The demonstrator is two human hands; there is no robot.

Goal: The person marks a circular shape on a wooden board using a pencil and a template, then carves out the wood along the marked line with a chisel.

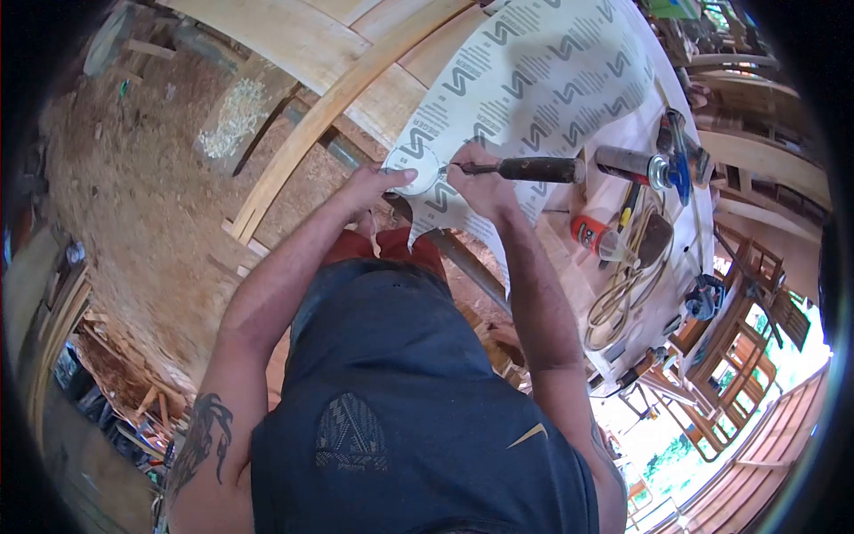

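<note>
Screwdriver [525, 169] in right hand [478, 184] points left at disc [416, 165]

sawdust floor [142, 178], sunlit wooden chairs [731, 378]

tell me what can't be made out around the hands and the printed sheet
All in the head view:
- Tip of the tool in the right hand: too small to tell whether it marks or cuts the printed sheet.
- Round disc: partly covered by the left hand, and its material is unclear.
- Small print on the sheet: too blurred to read.
- Orange bottle: label blurred.
</note>
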